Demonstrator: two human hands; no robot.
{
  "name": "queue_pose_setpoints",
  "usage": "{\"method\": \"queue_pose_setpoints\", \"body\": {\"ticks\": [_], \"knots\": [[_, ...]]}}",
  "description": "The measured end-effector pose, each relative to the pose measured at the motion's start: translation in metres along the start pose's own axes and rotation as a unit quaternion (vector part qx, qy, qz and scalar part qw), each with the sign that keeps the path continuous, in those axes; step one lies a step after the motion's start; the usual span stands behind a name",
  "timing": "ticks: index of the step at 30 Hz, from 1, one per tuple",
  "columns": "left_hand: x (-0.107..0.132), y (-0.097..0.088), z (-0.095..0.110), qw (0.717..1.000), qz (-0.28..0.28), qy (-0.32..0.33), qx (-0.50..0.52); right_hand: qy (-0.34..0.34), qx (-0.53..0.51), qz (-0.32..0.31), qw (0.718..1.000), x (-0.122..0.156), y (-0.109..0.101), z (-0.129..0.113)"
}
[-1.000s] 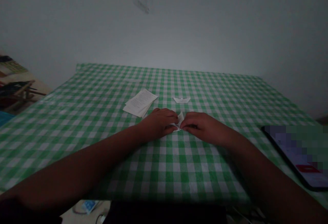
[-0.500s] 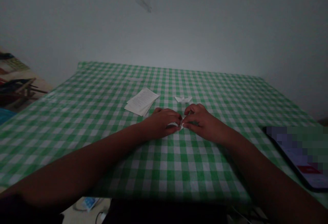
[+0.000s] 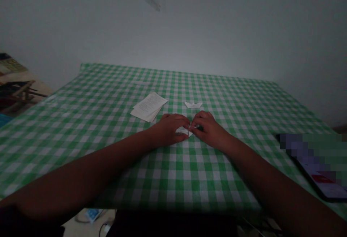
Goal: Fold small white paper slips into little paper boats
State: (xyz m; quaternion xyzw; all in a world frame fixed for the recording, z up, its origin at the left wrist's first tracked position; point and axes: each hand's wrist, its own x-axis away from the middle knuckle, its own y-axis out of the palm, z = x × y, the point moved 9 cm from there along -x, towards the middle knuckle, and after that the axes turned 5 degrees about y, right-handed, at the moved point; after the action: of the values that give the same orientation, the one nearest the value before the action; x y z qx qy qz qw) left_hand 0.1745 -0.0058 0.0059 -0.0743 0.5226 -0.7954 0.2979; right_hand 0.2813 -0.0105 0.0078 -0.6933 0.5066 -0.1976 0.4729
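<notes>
Between my two hands lies a small piece of folded printed paper point(image 3: 182, 130) on the checked tablecloth. My left hand point(image 3: 170, 130) is closed around its left part, with the thumb along the near edge and the fingers on the far side. At its right end, my right hand point(image 3: 207, 126) pinches the paper with thumb and fingertips. The fingers hide much of the folds. Just beyond my hands rests a folded paper boat point(image 3: 193, 105). A small stack of printed paper sheets point(image 3: 149, 106) lies beyond my left hand, slightly fanned.
A green and white checked tablecloth point(image 3: 203, 179) covers the table. At the right edge lies a phone or tablet point(image 3: 322, 179) with its screen lit. A pale strip point(image 3: 142, 83) lies toward the back left. The wall point(image 3: 173, 38) stands behind the table.
My right hand's fingers have closed in toward the left hand. More of the folded paper's printed surface now shows between my left thumb and fingers.
</notes>
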Motion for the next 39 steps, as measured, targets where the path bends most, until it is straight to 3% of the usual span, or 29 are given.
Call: {"method": "queue_pose_setpoints", "body": {"ticks": [11,22,26,33,39], "knots": [[-0.003,-0.005,-0.003,0.999,-0.009,-0.050,0.017,0.036,0.004,0.034,0.999,-0.002,0.002,0.006],[-0.005,-0.009,-0.001,0.999,0.007,-0.035,0.021,0.047,0.004,0.040,0.998,-0.004,0.004,0.009],[-0.006,-0.009,-0.001,0.998,0.009,-0.057,0.022,0.050,0.001,0.038,0.998,-0.004,0.003,0.008],[-0.007,-0.007,-0.004,0.998,0.024,-0.060,0.010,-0.011,-0.078,-0.034,0.996,-0.003,0.000,0.007],[-0.006,-0.008,-0.008,0.998,-0.013,-0.051,0.039,0.020,-0.056,0.005,0.998,-0.001,-0.003,0.017]]}}
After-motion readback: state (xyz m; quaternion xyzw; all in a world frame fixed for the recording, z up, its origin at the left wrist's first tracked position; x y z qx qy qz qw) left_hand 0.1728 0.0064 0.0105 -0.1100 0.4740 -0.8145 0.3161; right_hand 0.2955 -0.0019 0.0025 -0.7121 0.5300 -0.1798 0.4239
